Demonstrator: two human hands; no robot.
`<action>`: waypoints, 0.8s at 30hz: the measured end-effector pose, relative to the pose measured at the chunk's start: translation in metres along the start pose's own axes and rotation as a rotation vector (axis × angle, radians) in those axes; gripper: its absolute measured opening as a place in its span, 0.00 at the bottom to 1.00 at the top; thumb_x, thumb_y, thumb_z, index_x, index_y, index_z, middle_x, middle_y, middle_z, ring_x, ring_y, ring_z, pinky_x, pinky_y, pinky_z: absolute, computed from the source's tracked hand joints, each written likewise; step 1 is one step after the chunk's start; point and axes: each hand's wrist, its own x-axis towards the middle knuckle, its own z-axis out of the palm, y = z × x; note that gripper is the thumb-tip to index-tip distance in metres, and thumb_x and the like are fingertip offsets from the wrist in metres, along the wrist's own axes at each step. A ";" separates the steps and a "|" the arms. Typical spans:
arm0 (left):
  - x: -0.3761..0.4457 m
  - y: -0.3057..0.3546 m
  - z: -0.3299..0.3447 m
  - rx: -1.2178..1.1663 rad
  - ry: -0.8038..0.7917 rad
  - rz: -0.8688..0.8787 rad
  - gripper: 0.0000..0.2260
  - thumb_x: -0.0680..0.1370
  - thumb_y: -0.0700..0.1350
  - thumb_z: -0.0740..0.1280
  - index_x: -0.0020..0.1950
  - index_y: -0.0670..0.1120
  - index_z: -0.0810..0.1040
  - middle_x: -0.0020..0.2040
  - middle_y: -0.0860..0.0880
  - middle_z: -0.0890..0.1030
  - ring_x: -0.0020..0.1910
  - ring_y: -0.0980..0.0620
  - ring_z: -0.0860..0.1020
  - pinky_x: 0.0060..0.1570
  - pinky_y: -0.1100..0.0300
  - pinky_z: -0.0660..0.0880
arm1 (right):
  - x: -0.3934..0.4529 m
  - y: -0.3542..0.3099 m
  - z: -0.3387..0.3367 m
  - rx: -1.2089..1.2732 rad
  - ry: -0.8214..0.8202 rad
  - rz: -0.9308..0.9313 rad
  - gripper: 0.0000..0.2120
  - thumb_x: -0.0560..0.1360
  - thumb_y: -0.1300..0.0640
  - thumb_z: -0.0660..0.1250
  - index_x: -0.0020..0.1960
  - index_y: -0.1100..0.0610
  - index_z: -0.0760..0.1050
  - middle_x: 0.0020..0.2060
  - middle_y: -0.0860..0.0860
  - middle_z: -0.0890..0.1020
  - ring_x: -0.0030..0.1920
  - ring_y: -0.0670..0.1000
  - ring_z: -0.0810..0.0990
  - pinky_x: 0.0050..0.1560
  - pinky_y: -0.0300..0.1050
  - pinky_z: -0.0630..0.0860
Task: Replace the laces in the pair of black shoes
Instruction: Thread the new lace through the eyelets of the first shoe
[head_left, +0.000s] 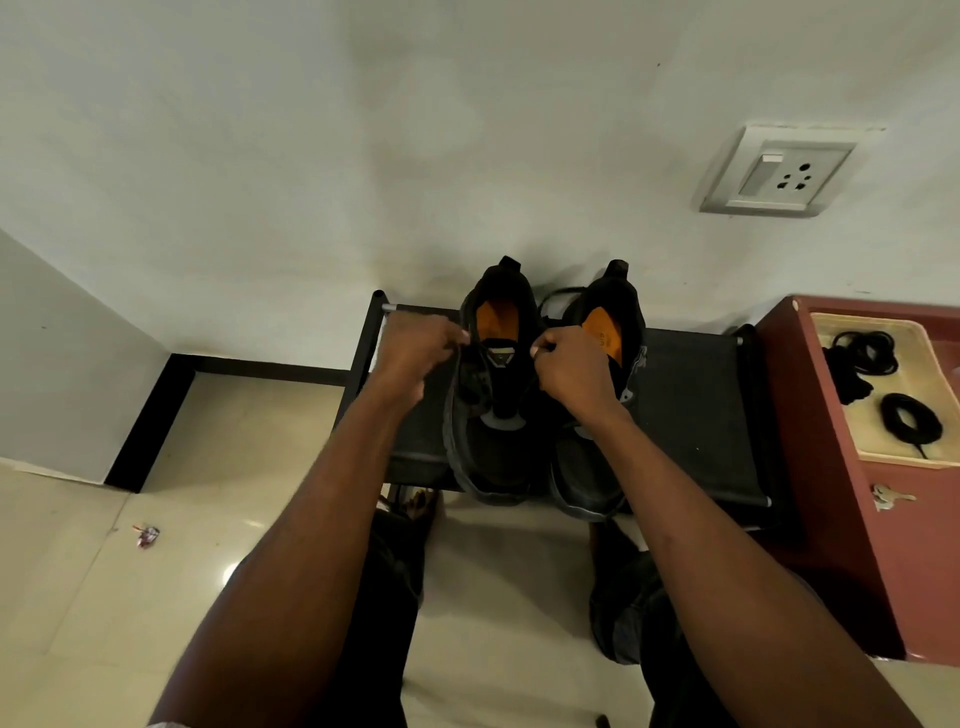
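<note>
Both hands are clenched at the left shoe's (491, 384) collar, left hand (415, 353) and right hand (571, 371) each pinching lace ends; two black mesh shoes with orange insoles stand on a black rack (691, 405); two coiled black laces (911, 418) lie on a beige tray (930, 457).

I see two black shoes side by side on a black rack (691, 395). My left hand (415, 358) and right hand (571, 371) flank the left shoe (493, 447), fingers curled at its lace area; the lace itself is too dark to tell. The right shoe (597, 467) lies partly under my right wrist. Right of that hand, coiled black laces (911, 418) lie in a cream tray (935, 374) on a red cabinet (831, 493).
</note>
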 end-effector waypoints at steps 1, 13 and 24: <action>0.004 -0.003 -0.004 0.002 0.092 -0.057 0.05 0.74 0.34 0.71 0.40 0.42 0.81 0.44 0.44 0.83 0.45 0.48 0.81 0.49 0.56 0.79 | 0.000 -0.001 0.000 0.000 -0.001 0.003 0.09 0.79 0.64 0.63 0.49 0.61 0.83 0.37 0.56 0.83 0.36 0.57 0.82 0.39 0.54 0.81; -0.008 -0.016 0.037 1.189 -0.328 0.533 0.21 0.74 0.43 0.68 0.67 0.48 0.78 0.80 0.47 0.55 0.80 0.46 0.41 0.77 0.43 0.41 | 0.001 -0.009 0.002 -0.013 0.006 -0.005 0.10 0.78 0.60 0.64 0.40 0.61 0.81 0.32 0.57 0.80 0.31 0.55 0.75 0.31 0.49 0.67; 0.000 0.005 0.006 0.614 -0.573 0.358 0.10 0.78 0.41 0.71 0.56 0.40 0.84 0.69 0.49 0.77 0.72 0.55 0.68 0.75 0.55 0.56 | 0.001 -0.009 0.004 0.007 0.016 0.013 0.09 0.76 0.63 0.64 0.41 0.62 0.82 0.32 0.58 0.81 0.32 0.58 0.78 0.32 0.47 0.70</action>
